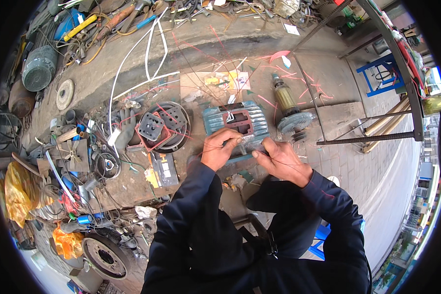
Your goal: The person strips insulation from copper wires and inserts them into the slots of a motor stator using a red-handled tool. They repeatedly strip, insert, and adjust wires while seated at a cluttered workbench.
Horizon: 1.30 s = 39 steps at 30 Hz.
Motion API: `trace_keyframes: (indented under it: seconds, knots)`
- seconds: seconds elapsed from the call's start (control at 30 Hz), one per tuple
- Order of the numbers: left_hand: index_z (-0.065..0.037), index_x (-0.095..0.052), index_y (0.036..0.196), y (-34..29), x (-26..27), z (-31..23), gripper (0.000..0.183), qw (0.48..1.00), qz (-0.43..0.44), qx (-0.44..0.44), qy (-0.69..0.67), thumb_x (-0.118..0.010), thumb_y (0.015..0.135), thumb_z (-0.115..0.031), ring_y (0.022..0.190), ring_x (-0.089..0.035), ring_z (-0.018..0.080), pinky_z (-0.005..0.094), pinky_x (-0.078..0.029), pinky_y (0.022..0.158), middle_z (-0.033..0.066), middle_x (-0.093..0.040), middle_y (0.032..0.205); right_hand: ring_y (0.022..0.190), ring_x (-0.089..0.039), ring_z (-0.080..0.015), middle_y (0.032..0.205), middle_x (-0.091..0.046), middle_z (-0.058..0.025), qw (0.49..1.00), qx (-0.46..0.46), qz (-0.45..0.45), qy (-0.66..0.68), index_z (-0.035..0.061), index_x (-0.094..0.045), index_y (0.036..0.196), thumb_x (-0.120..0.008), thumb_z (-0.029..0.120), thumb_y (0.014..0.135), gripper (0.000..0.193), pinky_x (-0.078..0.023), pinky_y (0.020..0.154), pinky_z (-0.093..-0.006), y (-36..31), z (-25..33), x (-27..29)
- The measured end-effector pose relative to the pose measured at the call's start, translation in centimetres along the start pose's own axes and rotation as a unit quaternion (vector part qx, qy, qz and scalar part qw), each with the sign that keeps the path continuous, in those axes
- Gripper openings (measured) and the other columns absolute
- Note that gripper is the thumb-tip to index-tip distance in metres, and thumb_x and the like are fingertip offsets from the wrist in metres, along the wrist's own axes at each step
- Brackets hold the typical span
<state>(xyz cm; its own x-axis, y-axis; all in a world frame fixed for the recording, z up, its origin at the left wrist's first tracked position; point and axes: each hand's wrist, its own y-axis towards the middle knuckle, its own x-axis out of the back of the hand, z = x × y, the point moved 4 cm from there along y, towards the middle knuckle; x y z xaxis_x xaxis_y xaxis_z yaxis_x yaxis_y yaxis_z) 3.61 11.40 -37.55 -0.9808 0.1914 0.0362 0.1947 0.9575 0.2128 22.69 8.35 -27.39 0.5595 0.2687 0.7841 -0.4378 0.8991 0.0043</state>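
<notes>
A blue-green finned motor housing (211,117) lies in front of me, with a red-rimmed rectangular opening on its upper side. Over its near edge, my left hand (218,148) is closed, thumb and forefinger pinched on what looks like a thin wire. Just to the right, my right hand (285,160) is also closed in a pinch; a thin dark red wire (291,165) crosses its back. The exact wire ends between the fingertips are too small to make out. Long thin wires rise from the housing toward the far side.
Right of the housing stands a motor rotor (285,97) with a fan disc. At left are a round metal end cover (182,142), a grey terminal plate (151,127), a glove (127,128) and cluttered parts. A steel frame (416,112) rises at right. Red sleeving scraps lie beyond.
</notes>
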Motion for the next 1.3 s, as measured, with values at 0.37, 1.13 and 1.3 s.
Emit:
trace_keyframes:
  seconds: [0.37,1.13,1.3]
  knots:
    - [0.000,-0.073,0.099,0.2,0.3,0.4,0.011,0.999,0.033,-0.008,-0.005,-0.076,0.090,0.004,0.090,-0.070,0.0182,0.0321,-0.056,0.082,0.0077,-0.075,0.098,0.064,-0.066,-0.0437,0.077,-0.066,-0.0200,0.989,0.103,0.020,-0.107,0.0010,-0.052,0.093,-0.071,0.030,0.099,0.036,-0.052,0.054,-0.0504,1.4,1.3,0.5]
    - [-0.008,-0.074,0.106,-4.0,5.9,-4.8,0.043,0.900,0.280,-0.188,0.277,-0.067,0.068,0.010,0.147,-0.049,0.0346,0.0517,-0.047,0.111,0.0062,-0.066,0.143,0.087,-0.070,-0.0490,0.116,-0.068,-0.0221,0.995,-0.070,-0.035,-0.055,0.0112,-0.055,0.149,-0.056,0.032,0.108,0.047,-0.058,0.073,-0.0550,6.6,1.9,-0.7]
    - [-0.004,-0.070,0.120,-0.4,5.9,-5.3,0.038,0.914,0.360,-0.106,0.154,-0.063,0.085,0.009,0.121,-0.070,0.0353,0.0420,-0.057,0.099,0.0160,-0.074,0.127,0.096,-0.071,-0.0470,0.115,-0.069,-0.0243,0.995,-0.069,-0.066,0.040,0.0064,-0.058,0.146,-0.055,0.027,0.108,0.043,-0.058,0.081,-0.0518,6.9,1.6,-1.4]
